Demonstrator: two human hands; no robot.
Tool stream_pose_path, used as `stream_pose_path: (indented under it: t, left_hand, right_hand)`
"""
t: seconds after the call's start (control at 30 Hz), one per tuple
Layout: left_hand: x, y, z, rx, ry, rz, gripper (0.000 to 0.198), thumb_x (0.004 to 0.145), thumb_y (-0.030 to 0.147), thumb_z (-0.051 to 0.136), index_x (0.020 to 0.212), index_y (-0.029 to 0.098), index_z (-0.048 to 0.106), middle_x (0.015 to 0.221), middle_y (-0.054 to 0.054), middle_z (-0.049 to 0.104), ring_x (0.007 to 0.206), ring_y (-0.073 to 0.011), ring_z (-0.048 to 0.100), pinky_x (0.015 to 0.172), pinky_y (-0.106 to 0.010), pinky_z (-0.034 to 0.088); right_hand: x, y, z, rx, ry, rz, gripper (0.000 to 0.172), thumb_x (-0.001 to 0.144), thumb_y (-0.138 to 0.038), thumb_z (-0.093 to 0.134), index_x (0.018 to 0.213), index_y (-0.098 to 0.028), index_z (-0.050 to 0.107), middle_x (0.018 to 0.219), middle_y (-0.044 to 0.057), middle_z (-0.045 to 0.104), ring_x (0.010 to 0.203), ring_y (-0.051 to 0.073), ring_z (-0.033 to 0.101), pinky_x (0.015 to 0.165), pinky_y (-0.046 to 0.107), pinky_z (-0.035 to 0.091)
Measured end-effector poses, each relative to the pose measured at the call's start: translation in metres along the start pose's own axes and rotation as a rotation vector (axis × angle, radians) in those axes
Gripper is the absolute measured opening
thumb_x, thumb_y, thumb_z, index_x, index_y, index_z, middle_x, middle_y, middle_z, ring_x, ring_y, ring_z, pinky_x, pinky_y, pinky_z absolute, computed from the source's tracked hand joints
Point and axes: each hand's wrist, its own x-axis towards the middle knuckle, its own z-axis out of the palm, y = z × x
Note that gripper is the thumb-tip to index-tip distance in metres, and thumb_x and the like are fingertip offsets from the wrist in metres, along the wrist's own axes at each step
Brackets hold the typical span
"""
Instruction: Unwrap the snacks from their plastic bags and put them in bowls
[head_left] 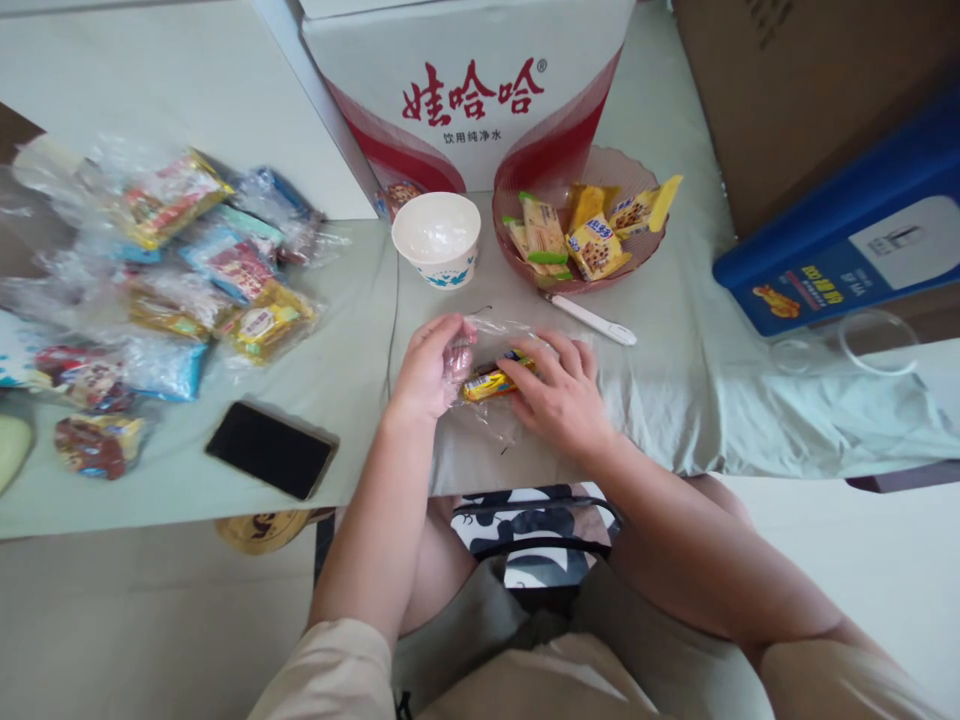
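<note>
My left hand (433,366) is closed on the left side of a clear plastic bag (499,328), its fingers curled into the film. In the bag's middle lies a yellow snack packet (486,384) with some dark blue print. My right hand (559,392) reaches over from the right, fingers bent and pressed on the packet and the bag; its thumb side is partly hidden. Just behind the hands stand a white paper bowl (441,275) with a blue pattern and a pink glass bowl (510,255) holding several yellow and green-edged snack packets (595,246).
A white utility knife (592,320) lies before the glass bowl. To the left are a black phone (271,450) and a pile of bagged snacks (225,265). A white carton (480,95) stands behind; a blue box (840,220) and a clear plastic cup (874,345) are at right.
</note>
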Motion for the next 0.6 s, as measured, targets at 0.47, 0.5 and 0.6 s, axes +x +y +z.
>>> stream_pose_path:
  t: [0.47,0.5,0.6]
  left_hand:
    - [-0.01,0.017,0.004,-0.167,0.069,-0.031,0.032,0.083,0.028,0.075,0.06,0.015,0.056,0.054,0.005,0.052,0.035,-0.0006,0.034,0.032,-0.015,0.018]
    - [-0.011,0.017,0.003,-0.158,0.062,-0.029,0.031,0.083,0.028,0.075,0.061,0.015,0.056,0.055,0.005,0.053,0.035,-0.0006,0.034,0.032,-0.015,0.018]
    - [-0.016,0.018,0.001,-0.154,0.022,-0.03,0.028,0.081,0.027,0.076,0.064,0.014,0.059,0.058,0.005,0.057,0.034,-0.0002,0.035,0.033,-0.014,0.019]
  right_hand:
    - [0.01,-0.026,0.015,-0.16,-0.048,0.091,0.024,0.096,-0.018,0.059,0.114,-0.029,0.071,0.121,0.009,0.067,0.128,0.029,0.047,0.111,0.047,0.026]
    - [0.011,-0.027,0.015,-0.166,-0.037,0.108,0.026,0.096,-0.018,0.059,0.116,-0.029,0.07,0.121,0.009,0.067,0.129,0.029,0.047,0.112,0.049,0.025]
    - [0.013,-0.029,0.018,-0.179,-0.013,0.142,0.026,0.096,-0.018,0.058,0.115,-0.03,0.071,0.121,0.009,0.067,0.133,0.03,0.044,0.114,0.051,0.022]
